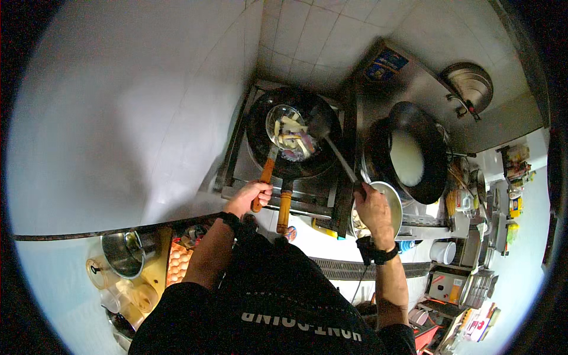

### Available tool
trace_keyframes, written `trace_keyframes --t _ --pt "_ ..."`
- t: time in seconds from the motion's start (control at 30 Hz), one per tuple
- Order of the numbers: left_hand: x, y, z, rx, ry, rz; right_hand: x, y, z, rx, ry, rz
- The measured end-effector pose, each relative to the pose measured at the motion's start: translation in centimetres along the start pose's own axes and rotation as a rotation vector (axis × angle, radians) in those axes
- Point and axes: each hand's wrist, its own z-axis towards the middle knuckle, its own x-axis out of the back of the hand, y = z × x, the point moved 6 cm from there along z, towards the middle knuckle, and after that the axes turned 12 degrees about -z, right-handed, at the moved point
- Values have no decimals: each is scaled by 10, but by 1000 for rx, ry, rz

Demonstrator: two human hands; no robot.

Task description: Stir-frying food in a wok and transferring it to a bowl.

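Observation:
My left hand [249,196] grips the wooden handle of a skimmer [267,171], whose round mesh head is over the wok [257,128]. Pale strips of food [293,135], some with purple skin that looks like eggplant, lie in and beside the mesh. In my right hand [375,211] is the dark end of a long-handled metal wok tool [341,155]; its blurred head is inside the wok on the right. The wok's own wooden handle [284,211] points towards me, untouched. Beneath my right hand sits a pale basin [394,195], partly hidden, with pale pieces in it.
To the right stands a second dark wok [426,177] holding whitish liquid [407,159]. A metal lid [472,82] hangs on the back wall. A white wall [146,124] closes the left side. Trays of eggs [178,262] and a metal pot [124,255] are at lower left.

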Motion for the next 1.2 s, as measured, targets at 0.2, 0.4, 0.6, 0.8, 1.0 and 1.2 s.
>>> trace_keyframes --t 0.2,0.4,0.6,0.8,1.0,1.2 --pt "14 2 -1 -79 104 94 13 12 -8 -18 -77 -121" --pt "9 21 -23 -265 292 355 -13 22 -6 50 -61 -49" --pt "-7 23 -40 -201 349 573 -46 31 -5 -125 -460 382" --pt "-9 11 -24 -72 252 332 -33 1 -5 105 -76 194" --pt "-4 7 -5 77 -17 19 -12 -16 -4 15 -95 105" --pt "-5 10 -16 9 50 64 21 1 -12 -83 -97 -71"
